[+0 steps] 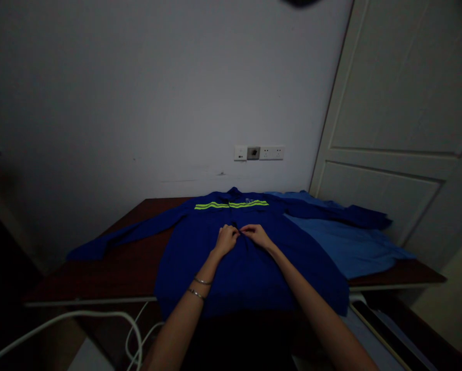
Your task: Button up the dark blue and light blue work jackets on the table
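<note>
A dark blue work jacket (200,257) with yellow-green stripes across the chest lies front up, its sleeves spread to both sides and its hem hanging over the near table edge. At the middle of its front, my left hand (227,239) pinches the placket, fingers curled. My right hand (257,235) meets it there, thumb and fingers pinched on the same front edge. The fingertips almost touch. Whatever small fastener may be between them is too small and dark to make out. Two bracelets circle my left wrist.
The dark red table (138,268) stands against a wall with sockets (271,153). Light blue clothing (331,242) lies under the jacket's sleeve at the right. A white cable (87,313) loops at the lower left. A pale panelled door (393,103) rises at the right.
</note>
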### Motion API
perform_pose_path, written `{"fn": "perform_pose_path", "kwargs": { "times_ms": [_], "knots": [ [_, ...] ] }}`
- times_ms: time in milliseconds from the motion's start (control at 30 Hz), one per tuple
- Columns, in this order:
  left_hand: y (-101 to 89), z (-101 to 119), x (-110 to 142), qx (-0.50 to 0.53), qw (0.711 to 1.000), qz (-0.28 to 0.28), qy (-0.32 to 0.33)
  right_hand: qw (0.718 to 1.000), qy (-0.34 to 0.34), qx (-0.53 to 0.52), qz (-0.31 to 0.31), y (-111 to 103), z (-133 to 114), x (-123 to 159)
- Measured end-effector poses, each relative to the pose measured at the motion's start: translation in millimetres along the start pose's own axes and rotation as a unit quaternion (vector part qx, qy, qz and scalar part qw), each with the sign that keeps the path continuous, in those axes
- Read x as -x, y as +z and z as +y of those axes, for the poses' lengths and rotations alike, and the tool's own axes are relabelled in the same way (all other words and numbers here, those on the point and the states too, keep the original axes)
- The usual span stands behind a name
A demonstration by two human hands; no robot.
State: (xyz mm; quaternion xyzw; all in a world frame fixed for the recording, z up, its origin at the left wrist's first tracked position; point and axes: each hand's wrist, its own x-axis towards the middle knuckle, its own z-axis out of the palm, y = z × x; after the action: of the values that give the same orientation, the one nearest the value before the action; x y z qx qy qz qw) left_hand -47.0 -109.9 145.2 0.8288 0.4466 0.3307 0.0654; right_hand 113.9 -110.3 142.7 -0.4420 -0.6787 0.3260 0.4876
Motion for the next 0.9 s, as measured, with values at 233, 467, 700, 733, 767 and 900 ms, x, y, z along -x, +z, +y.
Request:
{"fn": "perform_pose_path", "kwargs": {
  "times_ms": [233,467,700,733,767,900],
  "knots": [
    [2.2,-3.4,-1.3,-0.013,1.0,0.001,0.011,0.985,-0.104,0.135,0.038,1.6,-2.5,7.8],
    [2.0,-1.3,-0.4,-0.031,0.999,-0.006,0.015,0.962,-0.153,0.227,0.013,1.5,-11.1,13.8],
    [-8.7,-5.6,-4.4,0.039,0.999,-0.005,-0.008,0.947,-0.14,0.29,0.005,1.4,-13.6,16.7],
    [-9.9,-8.2,-6.0,0.073,0.997,0.012,-0.017,0.944,-0.14,0.297,0.007,1.6,-15.0,17.8],
    [-10.6,-10.9,-7.4,0.111,0.993,0.03,-0.028,0.942,-0.14,0.304,0.009,1.7,-16.4,18.9],
    [-6.8,-18.7,-10.4,0.216,0.972,0.02,-0.088,0.937,-0.144,0.319,0.014,2.2,-21.4,22.2]
  ]
}}
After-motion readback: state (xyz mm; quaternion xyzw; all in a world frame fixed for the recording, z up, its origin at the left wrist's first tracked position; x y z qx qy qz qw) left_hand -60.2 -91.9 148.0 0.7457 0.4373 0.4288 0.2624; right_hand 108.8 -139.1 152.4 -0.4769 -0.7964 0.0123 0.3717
